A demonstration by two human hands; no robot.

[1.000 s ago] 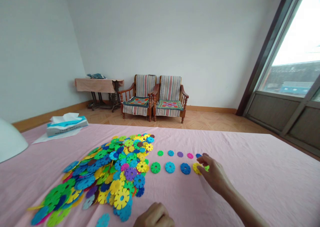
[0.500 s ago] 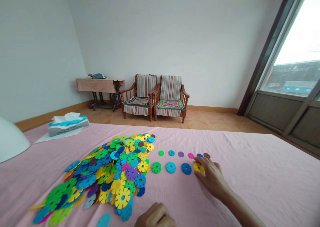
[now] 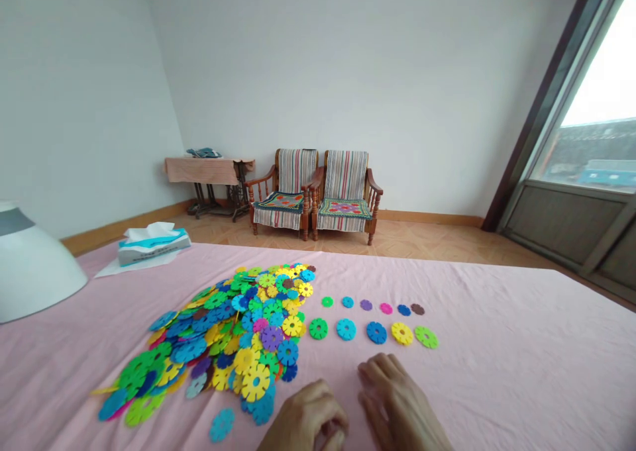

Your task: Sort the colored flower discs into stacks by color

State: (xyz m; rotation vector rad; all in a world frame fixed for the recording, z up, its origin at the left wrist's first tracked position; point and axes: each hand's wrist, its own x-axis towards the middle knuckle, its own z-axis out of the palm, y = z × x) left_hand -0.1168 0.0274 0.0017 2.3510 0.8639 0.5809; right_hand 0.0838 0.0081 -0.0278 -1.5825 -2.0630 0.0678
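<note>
My left hand (image 3: 311, 416) rests low in the view with its fingers curled in. Anything inside it is hidden. Beside it, my right hand (image 3: 397, 404) lies over the cloth, slightly blurred, fingers stretched forward and thumb apart, holding nothing I can see. Beyond both hands runs a row of large notched plastic discs: green (image 3: 318, 328), light blue (image 3: 346, 329), dark blue (image 3: 376, 332), yellow (image 3: 402, 334) and lime green (image 3: 426, 336). A row of smaller discs sits behind them, from a green one (image 3: 327, 301) to a brown one (image 3: 418, 309). To the left spreads a heaped pile of mixed discs (image 3: 213, 332).
Pink cloth (image 3: 521, 358) covers the table. A tissue box (image 3: 154, 244) stands at the back left, near a white rounded object (image 3: 40, 272) at the left edge. A loose light-blue disc (image 3: 222, 425) lies before the pile. Two wooden chairs (image 3: 345, 179) stand beyond the table.
My right hand has left the disc rows and drawn back beside my left hand. A lime green disc now shows at the right end of the larger row. The view has turned slightly left.
</note>
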